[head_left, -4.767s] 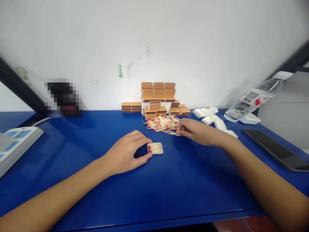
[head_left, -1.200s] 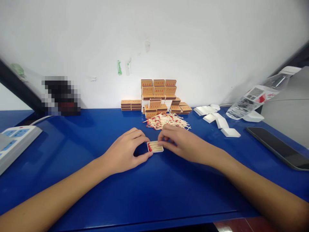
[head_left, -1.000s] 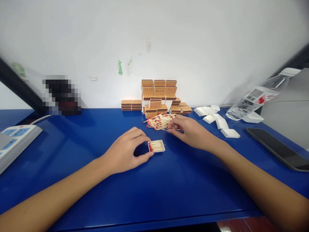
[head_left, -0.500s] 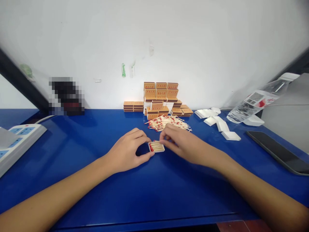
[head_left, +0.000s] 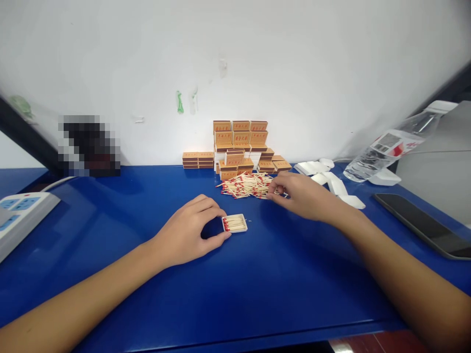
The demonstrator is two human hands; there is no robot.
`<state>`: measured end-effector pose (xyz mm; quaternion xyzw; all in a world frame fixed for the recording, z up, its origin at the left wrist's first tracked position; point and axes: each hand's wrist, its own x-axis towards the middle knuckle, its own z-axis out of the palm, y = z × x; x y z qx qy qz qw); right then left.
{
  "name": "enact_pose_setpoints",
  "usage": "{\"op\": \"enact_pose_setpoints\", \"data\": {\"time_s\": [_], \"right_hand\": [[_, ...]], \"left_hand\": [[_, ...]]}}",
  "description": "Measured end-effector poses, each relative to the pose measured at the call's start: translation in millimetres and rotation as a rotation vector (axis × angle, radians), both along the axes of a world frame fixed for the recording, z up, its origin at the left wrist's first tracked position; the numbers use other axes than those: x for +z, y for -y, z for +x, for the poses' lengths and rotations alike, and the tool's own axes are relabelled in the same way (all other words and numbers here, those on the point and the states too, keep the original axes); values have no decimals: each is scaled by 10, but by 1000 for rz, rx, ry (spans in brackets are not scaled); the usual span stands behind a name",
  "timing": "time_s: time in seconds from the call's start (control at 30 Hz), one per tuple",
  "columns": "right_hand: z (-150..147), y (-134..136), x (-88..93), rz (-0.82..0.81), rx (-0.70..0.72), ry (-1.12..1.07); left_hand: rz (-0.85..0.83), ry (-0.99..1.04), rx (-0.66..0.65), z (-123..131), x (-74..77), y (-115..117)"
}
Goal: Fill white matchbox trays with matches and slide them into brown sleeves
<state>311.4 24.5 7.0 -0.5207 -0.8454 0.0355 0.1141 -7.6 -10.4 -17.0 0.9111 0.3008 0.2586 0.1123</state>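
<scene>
A small white matchbox tray [head_left: 244, 228] lies on the blue table, with red-headed matches [head_left: 231, 224] side by side in it. My left hand [head_left: 191, 230] steadies the tray at its left end, thumb at the near corner and fingers at the far one. Farther back is a loose heap of matches [head_left: 245, 185]. At the heap's right edge is my right hand [head_left: 298, 196], its thumb and fingertips drawn together in a pinch. Whatever lies between those fingertips is too small to make out.
Orange matchboxes [head_left: 241, 138] stand stacked against the wall behind the heap. White empty trays [head_left: 334, 184], a tilted plastic bottle [head_left: 392, 144] and a phone [head_left: 423, 225] are on the right. A power strip [head_left: 33, 215] lies at the left.
My right hand has moved from the tray back and to the right, to the edge of the match heap. My left hand stays at the tray. The view has shifted slightly.
</scene>
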Motion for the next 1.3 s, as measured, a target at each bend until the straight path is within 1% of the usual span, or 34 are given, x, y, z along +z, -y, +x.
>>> {"op": "enact_pose_setpoints", "data": {"time_s": [0.13, 0.37, 0.5, 0.57, 0.67, 0.8, 0.9, 0.97, 1.03, 1.1, 1.13, 1.2, 1.23, 1.3], "right_hand": [[4, -29, -33, -111, -8, 7], [16, -57, -65, -137, 7, -12], [3, -28, -46, -174, 51, -60], [-82, 58, -5, -151, 109, -118], [-307, 257, 39, -104, 211, -201], [-594, 477, -7, -105, 281, -164], [-659, 503, -45, -100, 314, -144], [-608, 453, -31, -68, 297, -176], [-482, 361, 7, 0, 240, -194], [-302, 241, 41, 83, 138, -157], [-204, 177, 49, 105, 63, -117], [-32, 56, 43, 76, -16, -43], [30, 6, 30, 48, -26, -26], [91, -66, -7, -18, -1, -20]], "left_hand": [[-14, -28, 4, -7, 0, 0], [-10, -33, 0, -6, -4, -2], [-5, -31, 2, -5, 0, 6], [3, -26, 1, -4, 1, 10], [7, -17, -5, 1, -2, 10], [1, -17, -15, 10, -2, 11], [4, -8, -13, 14, 3, 13], [5, 0, -16, 13, 7, 15], [9, 11, -20, 10, 12, 18], [18, 27, -20, 7, 16, 21], [22, 35, -20, 7, 16, 22], [25, 38, -19, 7, 15, 21], [22, 30, -18, 7, 12, 19], [6, 6, -14, 7, 5, 13]]}}
